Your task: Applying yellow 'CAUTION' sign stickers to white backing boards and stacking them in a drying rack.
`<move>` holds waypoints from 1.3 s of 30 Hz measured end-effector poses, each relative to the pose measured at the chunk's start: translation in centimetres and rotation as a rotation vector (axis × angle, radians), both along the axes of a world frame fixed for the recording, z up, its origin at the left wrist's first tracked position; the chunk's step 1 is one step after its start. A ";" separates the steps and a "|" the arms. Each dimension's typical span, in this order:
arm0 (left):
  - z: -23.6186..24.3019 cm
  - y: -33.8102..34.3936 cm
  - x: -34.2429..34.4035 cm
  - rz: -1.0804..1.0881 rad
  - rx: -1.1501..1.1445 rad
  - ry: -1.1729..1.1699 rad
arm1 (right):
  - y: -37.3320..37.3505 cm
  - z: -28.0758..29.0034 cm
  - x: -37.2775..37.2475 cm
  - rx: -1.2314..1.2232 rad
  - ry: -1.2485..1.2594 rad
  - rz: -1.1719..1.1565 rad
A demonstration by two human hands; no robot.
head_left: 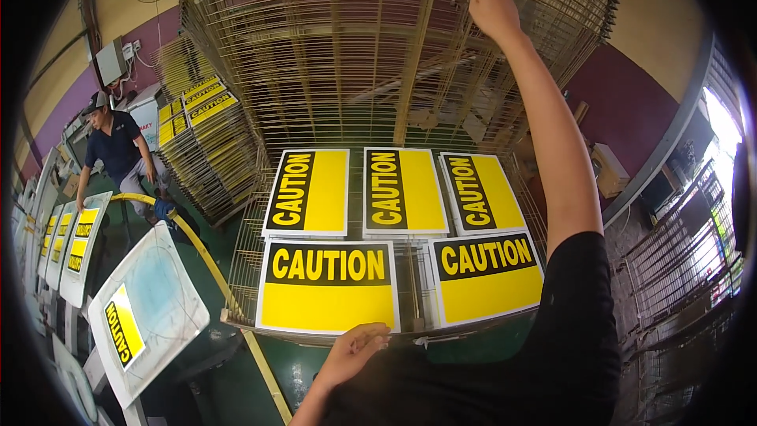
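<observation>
1. Presently, five yellow-and-black signs (419, 205) lie face up on the flat tray (236, 318) at the front of the wire rack (419, 39): three in the row nearer the rack's raised part, two in the outer row.

2. Right hand (494, 6), at the top of the rack's raised part. Whether its grip is clamped on a wire or merely rests there cannot be told. A weak hold could let a raised tray fall onto the signs and mark their faces.

3. Left hand (356, 353), at the rack's front rim, near a corner of the outer-left sign (327, 304). The grip is partly curled; its closure cannot be told. A careless brush could push that sign askew, or smear it if the print is wet.

4. Rows on the rack, set closely together. A jolt to the tray could slide one sheet over another.

5. Black sleeve (579, 308), at the rack's right side, near the outer-right sign (493, 293). Leaning farther in could drag cloth across the sheet.
</observation>
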State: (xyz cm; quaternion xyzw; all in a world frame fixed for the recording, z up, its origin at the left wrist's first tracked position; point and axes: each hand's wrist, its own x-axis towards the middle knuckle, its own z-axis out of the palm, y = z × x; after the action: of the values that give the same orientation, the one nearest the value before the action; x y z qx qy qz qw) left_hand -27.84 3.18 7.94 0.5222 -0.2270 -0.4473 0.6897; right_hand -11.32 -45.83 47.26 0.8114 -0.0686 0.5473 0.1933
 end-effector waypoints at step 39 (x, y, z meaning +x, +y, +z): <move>-6.0 27.6 10.7 0.256 0.017 0.144 | 37.3 -32.7 -17.6 1.207 0.848 -0.340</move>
State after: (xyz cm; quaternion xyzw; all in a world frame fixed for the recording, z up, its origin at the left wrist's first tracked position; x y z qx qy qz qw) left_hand -17.09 30.81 1.90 0.5194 -0.1047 -0.3938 0.7511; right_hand -28.88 -8.54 14.56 0.8956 -0.4005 0.0181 -0.1929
